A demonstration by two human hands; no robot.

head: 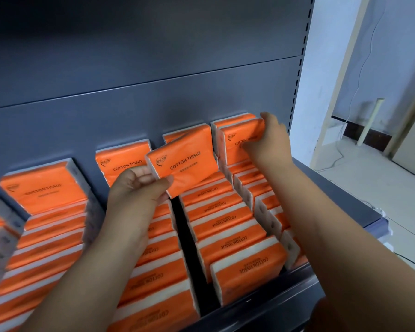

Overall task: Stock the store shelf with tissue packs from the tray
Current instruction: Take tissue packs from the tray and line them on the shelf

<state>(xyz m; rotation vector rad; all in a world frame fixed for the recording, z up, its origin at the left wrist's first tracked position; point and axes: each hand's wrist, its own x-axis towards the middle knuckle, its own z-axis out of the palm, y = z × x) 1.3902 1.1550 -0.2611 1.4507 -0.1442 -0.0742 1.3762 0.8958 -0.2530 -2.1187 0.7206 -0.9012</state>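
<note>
- On the shelf [273,307], orange tissue packs [225,226] already fill several rows.
- Over them the left hand [134,190] pinches a tilted pack [185,164], not yet placed; the right hand [271,142] grips the rightmost row's rear pack [240,140].
- No tray is in view.

To your right you have a pale bluish wall [331,68] with dark skirting [369,137] at its foot, a light floor [369,183], a cream timber frame [345,68], a thin slat [370,121] leaning on the wall, and soft, even light.
</note>
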